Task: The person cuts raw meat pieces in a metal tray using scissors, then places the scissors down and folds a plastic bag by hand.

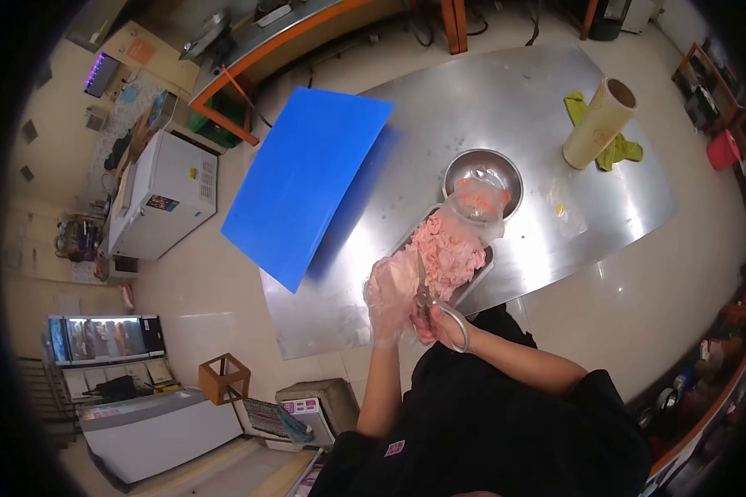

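Note:
A metal tray [476,287] heaped with pink raw meat [448,253] lies near the front edge of the steel table. My left hand [392,286], in a clear plastic glove, closes on meat at the tray's left side; its fingertips are partly hidden. My right hand [443,325] grips a pair of scissors [423,291], whose blades point away from me over the meat beside my left hand. Behind the meat, a clear plastic bag [482,217] with orange print overlaps the tray and a round steel bowl [515,176].
A blue board [307,182] is on the left of the steel table [439,108]. At the right stand a plastic wrap roll [597,128] and a green cloth [620,155]. A white chest freezer [167,186] is on the floor to the left.

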Motion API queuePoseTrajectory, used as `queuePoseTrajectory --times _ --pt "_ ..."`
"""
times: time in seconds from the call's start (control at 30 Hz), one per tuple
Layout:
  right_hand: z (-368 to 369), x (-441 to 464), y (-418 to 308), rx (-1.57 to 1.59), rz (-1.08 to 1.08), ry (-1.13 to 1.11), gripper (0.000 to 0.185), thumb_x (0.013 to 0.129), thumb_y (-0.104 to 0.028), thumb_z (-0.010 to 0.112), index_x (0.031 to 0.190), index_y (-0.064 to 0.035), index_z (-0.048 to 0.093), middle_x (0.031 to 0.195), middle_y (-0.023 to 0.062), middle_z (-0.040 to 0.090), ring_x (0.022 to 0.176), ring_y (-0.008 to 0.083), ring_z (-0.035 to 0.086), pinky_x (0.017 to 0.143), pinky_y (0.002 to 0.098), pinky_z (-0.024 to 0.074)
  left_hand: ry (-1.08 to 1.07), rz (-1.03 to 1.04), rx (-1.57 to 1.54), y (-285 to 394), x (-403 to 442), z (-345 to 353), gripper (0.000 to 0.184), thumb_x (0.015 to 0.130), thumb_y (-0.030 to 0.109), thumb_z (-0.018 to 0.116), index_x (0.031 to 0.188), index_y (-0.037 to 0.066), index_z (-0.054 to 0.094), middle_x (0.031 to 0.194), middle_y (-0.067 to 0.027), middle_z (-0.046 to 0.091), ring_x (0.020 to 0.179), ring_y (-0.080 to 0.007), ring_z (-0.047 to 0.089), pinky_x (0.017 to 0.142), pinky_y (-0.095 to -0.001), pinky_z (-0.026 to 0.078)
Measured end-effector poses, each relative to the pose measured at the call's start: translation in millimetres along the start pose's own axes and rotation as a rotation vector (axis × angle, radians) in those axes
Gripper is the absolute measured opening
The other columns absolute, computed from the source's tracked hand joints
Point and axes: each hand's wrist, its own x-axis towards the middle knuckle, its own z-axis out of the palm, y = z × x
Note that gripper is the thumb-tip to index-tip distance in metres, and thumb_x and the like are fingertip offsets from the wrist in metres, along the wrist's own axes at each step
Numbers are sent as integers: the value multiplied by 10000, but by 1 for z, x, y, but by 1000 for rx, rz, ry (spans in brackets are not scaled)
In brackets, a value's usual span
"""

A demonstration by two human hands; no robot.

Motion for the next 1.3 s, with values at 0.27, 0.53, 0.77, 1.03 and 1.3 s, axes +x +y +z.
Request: queuePoseTrajectory --times 0.27,0.53,0.77,1.03,1.3 --pt "-14 -4 -24 -132 218 -54 625 911 -706 520 1071 -102 507 748 -22 438 545 82 362 487 246 285 -101 103 60 11 5 -12 496 831 113 724 1263 -15 517 1079 -207 626 903 -398 631 791 -492 508" --pt "-8 3 -35 -104 296 -47 654 890 -714 543 1048 -81 506 720 -22 434 492 50 326 433 207 248 -80 360 301 23 5 -28 329 911 127 617 1199 -18 549 1010 -142 600 896 -297 624 731 -420 511" --pt "-13 12 -38 -139 309 51 556 960 -656 515 1011 -102 529 656 -32 435 438 47 317 391 207 231 -253 -297 -747 -10 -8 -9 318 1050 386 538 1097 75 586 915 -31 620 793 -106 606 638 -269 495" --pt "-10 19 -55 -291 314 263 540 1001 -627 471 954 -93 530 584 -26 405 424 68 339 375 227 248 -145 -106 -352 -27 -12 0 427 1075 322 414 1159 -29 642 963 -191 686 893 -274 658 852 -365 500" --pt "-64 -5 -34 -699 340 114 475 1034 -545 469 1084 -75 520 738 -4 466 594 100 478 535 260 402 -287 -366 -515 -2 12 -30 370 1068 300 484 1256 14 625 1085 -105 702 1010 -210 658 920 -359 518"
